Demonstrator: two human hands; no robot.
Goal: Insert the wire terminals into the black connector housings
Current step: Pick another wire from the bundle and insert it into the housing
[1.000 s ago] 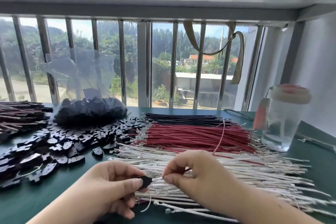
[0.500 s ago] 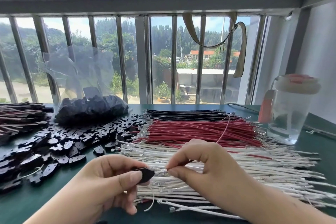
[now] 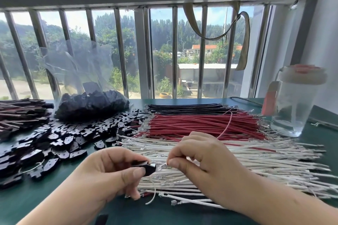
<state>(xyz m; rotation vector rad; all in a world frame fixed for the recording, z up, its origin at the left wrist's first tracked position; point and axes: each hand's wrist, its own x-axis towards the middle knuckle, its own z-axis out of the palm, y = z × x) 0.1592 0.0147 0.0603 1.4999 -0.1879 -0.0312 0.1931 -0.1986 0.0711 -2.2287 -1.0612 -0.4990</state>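
My left hand (image 3: 109, 175) pinches a small black connector housing (image 3: 149, 167) between thumb and fingers, low in the middle of the view. My right hand (image 3: 199, 160) pinches a wire just behind its metal terminal (image 3: 162, 166), whose tip sits right at the housing's open end. A thin red wire (image 3: 226, 128) rises from behind my right hand's fingers and arcs over the piles. Beneath both hands lies a spread of white wires (image 3: 256, 162). Red wires (image 3: 201, 126) and black wires (image 3: 186, 107) lie farther back.
Loose black housings (image 3: 60, 139) cover the green table (image 3: 27, 199) at the left, with a clear bag (image 3: 91, 104) of more behind them. Dark finished wires (image 3: 20, 113) lie far left. A clear lidded jar (image 3: 294, 104) stands at the right. Window bars run behind.
The terminal has drawn slightly back from the housing, leaving a small gap. Both hands stay in the same spot; the view has tilted a little.
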